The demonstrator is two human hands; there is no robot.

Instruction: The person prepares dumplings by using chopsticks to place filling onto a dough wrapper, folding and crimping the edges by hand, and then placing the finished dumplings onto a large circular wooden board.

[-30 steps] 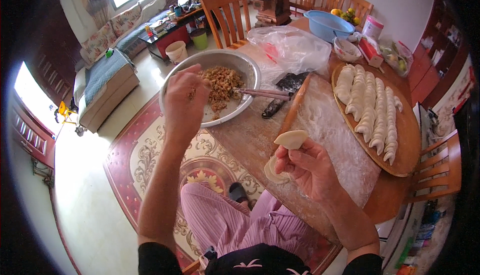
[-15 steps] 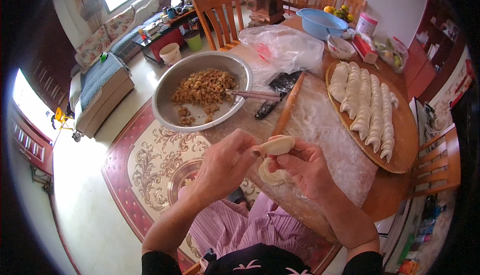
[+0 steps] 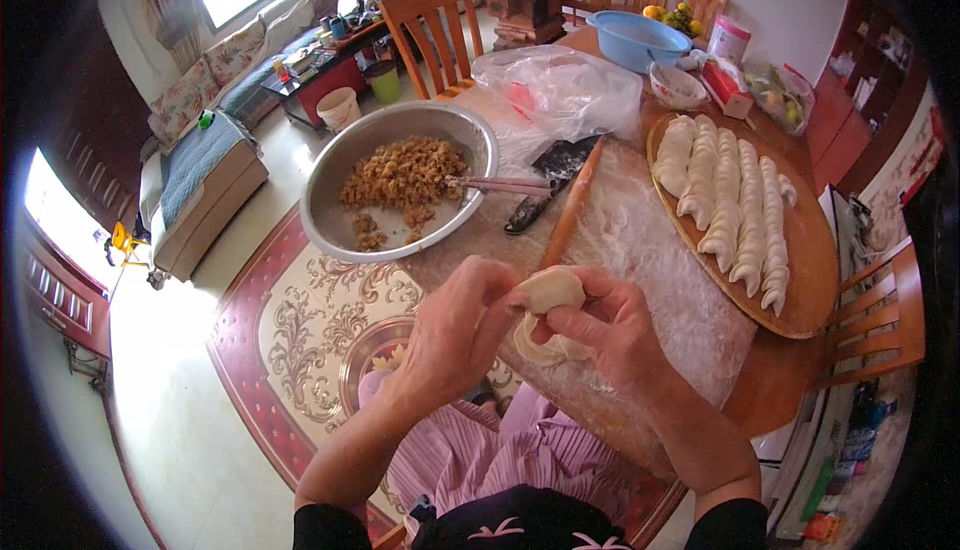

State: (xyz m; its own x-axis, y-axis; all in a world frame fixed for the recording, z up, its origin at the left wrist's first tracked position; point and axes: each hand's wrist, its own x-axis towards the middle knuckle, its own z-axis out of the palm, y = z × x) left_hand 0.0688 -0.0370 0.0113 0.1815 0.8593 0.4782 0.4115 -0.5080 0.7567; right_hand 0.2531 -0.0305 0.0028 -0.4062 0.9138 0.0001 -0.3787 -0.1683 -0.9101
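Observation:
Between my two hands, above the table's near edge, is a pale folded dumpling (image 3: 553, 291). My left hand (image 3: 462, 322) pinches its left end with thumb and fingertips. The fingers of my right hand (image 3: 606, 322) close on its other end, thumb in front. Just below, partly hidden by my right hand, several round dough wrappers (image 3: 540, 348) lie on the floured table. A steel basin (image 3: 318, 212) at the left holds brown minced filling (image 3: 400, 178), with chopsticks (image 3: 505, 186) across its rim. To the right, rows of finished dumplings (image 3: 745, 212) overlap on a round wooden board (image 3: 806, 280).
A rolling pin (image 3: 574, 208) lies on the floured surface, near a black-handled tool (image 3: 530, 214). Behind are a crumpled clear plastic bag (image 3: 560, 85), a blue basin (image 3: 640, 45), a bowl (image 3: 678, 90) and a red box (image 3: 727, 93). A wooden chair (image 3: 428, 35) stands at the far side.
The dumpling has turned so its broad side shows more, and my left fingers have shifted along its end. My right hand keeps its grip. The view has moved slightly.

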